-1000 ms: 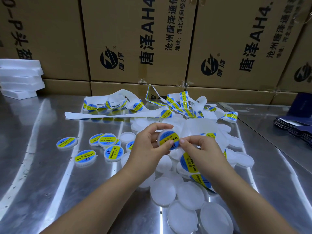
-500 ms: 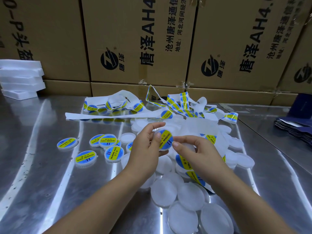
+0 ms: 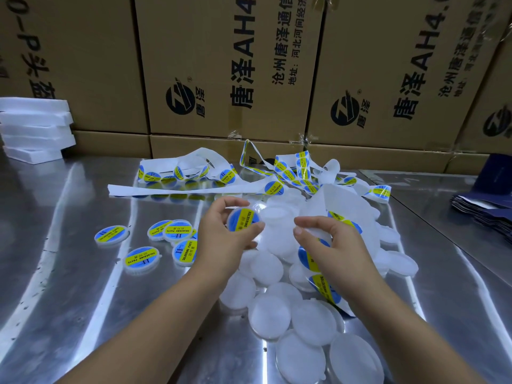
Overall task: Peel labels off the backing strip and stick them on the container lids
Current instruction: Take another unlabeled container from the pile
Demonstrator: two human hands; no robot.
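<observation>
My left hand (image 3: 219, 236) grips a round white lid bearing a blue and yellow label (image 3: 243, 219), held above the pile. My right hand (image 3: 332, 245) sits a little to the right, apart from that lid, its fingers curled over the white backing strip (image 3: 322, 286), which runs under the palm with more labels on it. Several unlabelled translucent lids (image 3: 270, 314) lie heaped below and between my hands. Labelled lids (image 3: 141, 256) lie flat on the steel table (image 3: 69, 273) to the left. More tangled strip with labels (image 3: 291, 169) lies behind.
Cardboard boxes (image 3: 221, 79) wall off the back of the table. A stack of white foam slabs (image 3: 36, 128) stands at the far left. Dark blue folded items (image 3: 484, 214) lie at the right edge.
My right hand has drawn back to the right, off the labelled lid. My left hand keeps the lid and has shifted it slightly left and turned it.
</observation>
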